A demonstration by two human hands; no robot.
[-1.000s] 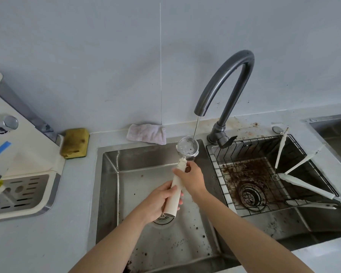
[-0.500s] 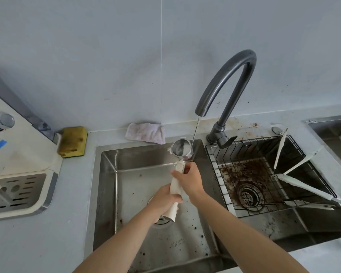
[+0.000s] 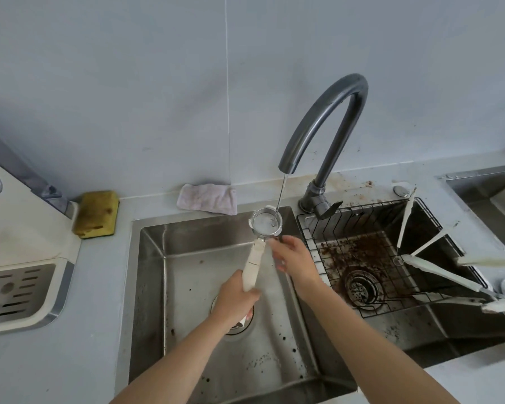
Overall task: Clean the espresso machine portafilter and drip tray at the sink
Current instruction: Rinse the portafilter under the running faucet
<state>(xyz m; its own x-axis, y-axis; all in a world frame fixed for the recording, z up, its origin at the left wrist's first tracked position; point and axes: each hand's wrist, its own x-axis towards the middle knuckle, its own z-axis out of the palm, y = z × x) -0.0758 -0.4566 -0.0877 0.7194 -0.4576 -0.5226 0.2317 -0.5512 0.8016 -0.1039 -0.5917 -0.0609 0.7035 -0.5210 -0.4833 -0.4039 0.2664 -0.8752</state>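
head view. over the left basin of the sink (image 3: 164, 287), close to its back edge and right wall: portafilter (image 3: 255, 253), clear of the steel on every side. open room below down to the basin floor and leftward across the basin. tighter on the right, near the wire rack (image 3: 312, 243) in the neighbouring basin; overhead, only the faucet (image 3: 333, 112) spout. gripped low on the white handle by the left hand (image 3: 236, 298), fingers wrapped round it. right hand (image 3: 295, 258) just beside the neck, fingers loosely spread; touching or not, cannot tell. half a second back, both hands on the handle and the basket tilted beside the water stream (image 3: 281, 196); now right hand off the handle, basket level and catching the stream. long axis running from the basin's middle up toward the back edge, basket end away, open mouth up. drip tray (image 3: 15, 290) at the counter's left edge, well apart.
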